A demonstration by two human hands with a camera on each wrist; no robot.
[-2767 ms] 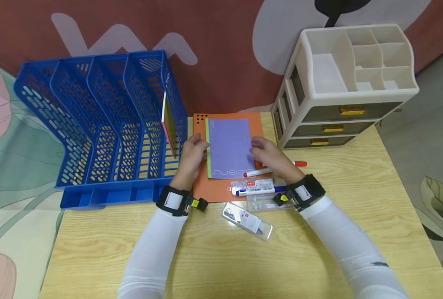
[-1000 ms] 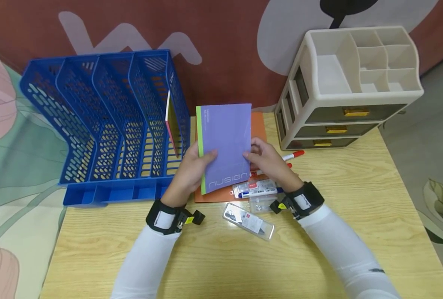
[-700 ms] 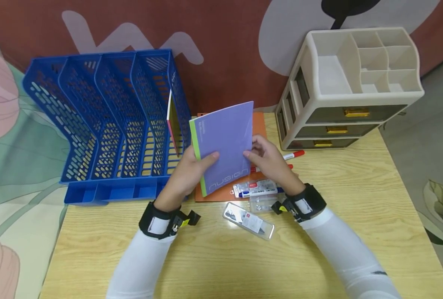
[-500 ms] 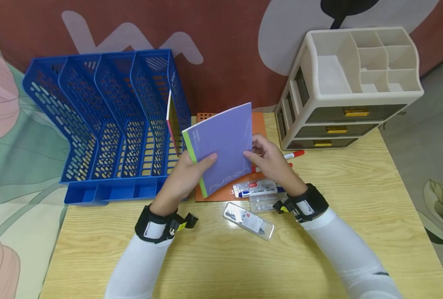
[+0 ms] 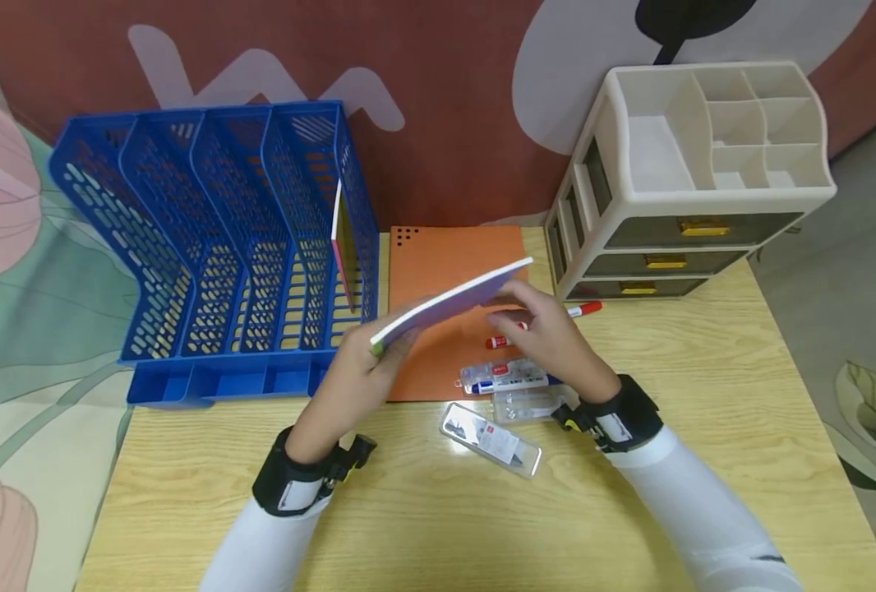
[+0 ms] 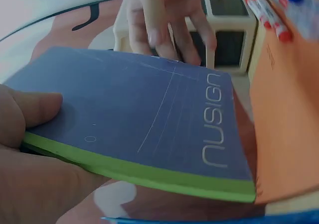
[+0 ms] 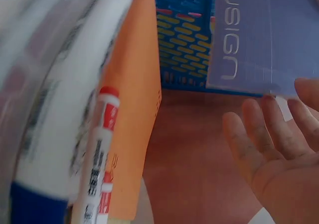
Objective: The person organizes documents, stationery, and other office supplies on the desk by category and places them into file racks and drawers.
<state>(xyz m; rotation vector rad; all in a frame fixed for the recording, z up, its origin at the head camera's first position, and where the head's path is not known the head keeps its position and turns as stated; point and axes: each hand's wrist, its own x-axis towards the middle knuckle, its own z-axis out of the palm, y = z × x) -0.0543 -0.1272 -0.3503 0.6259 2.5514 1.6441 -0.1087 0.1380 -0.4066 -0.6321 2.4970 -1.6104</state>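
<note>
Notebook (image 5: pixel 450 310): left hand (image 5: pixel 357 374) pinches green spine (image 6: pixel 149 177); right hand (image 5: pixel 549 337), uncurled, at opposite edge.

The notebook (image 6: pixel 132 117) looks smooth, the rack (image 5: pixel 164 193) plastic, the slim case (image 5: pixel 491 440) glossy clear plastic, the tabletop (image 5: pixel 438 526) grained wood.

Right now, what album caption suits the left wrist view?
Left hand holds a purple notebook; right hand near its far edge.

Light fell softly, the clear case (image 5: pixel 491 440) glinting; the blue-capped marker (image 7: pixel 70 104) looked blurred (in the dimmer right wrist view).
</note>
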